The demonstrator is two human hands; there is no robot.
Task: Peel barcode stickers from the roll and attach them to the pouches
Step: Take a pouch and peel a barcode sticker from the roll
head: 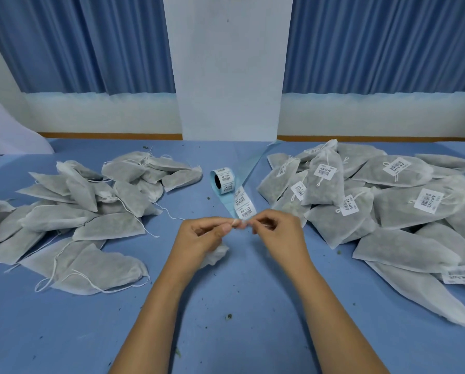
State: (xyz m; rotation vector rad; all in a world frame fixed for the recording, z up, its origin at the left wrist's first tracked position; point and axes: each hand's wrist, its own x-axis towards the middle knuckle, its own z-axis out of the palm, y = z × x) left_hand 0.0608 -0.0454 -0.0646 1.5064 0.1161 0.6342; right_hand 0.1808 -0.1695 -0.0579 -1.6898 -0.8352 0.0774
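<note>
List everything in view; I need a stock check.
fabric drawstring pouches without labels: many, grey-white, heaped left
fabric pouches with barcode labels: many, grey-white, heaped right
roll of barcode stickers: one, white on blue backing, centre
unrolled sticker strip: one, blue-backed, roll to hands
loose pouch: one, white, centre, partly hidden
table: one, blue
curtains: two, blue, behind
left hand: one, pinching strip end
right hand: one, pinching strip end

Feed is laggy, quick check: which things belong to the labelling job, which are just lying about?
Job: sticker roll, sticker strip pinched by left hand and right hand, unlabelled pouches, labelled pouches.
Lying about: white sheet, plant crumbs, curtains.
</note>
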